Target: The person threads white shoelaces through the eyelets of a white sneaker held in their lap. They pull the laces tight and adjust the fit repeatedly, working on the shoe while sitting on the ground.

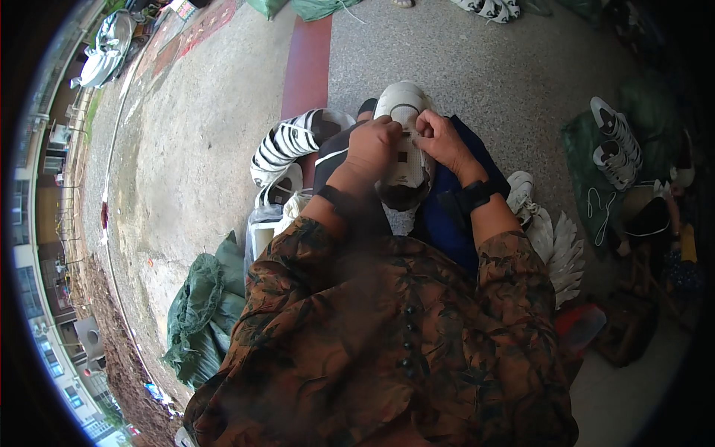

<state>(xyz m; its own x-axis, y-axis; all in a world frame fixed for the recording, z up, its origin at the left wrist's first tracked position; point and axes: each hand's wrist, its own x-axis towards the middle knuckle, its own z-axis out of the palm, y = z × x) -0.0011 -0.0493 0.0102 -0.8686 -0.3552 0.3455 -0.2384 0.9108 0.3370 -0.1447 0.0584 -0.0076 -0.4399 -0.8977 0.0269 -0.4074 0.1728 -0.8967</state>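
Note:
A white shoe point(403, 97) with dark patches rests between my knees, its rounded toe pointing away from me. My left hand point(375, 147) is closed over the left side of the shoe's upper, with the fingertips pressed together near its middle. Opposite it, my right hand point(445, 144) is curled in a pinch at the right edge of the upper. Whatever lies between the fingers of either hand is too small to make out. My left hand hides part of the shoe's left side.
A curved stack of white-and-black shoes point(287, 145) stands left of my knees. Behind it sits a green sack point(205, 316). On my right are white shoe parts point(558, 257), a red container point(579, 328) and a person beside shoes point(618, 145) on green sacking.

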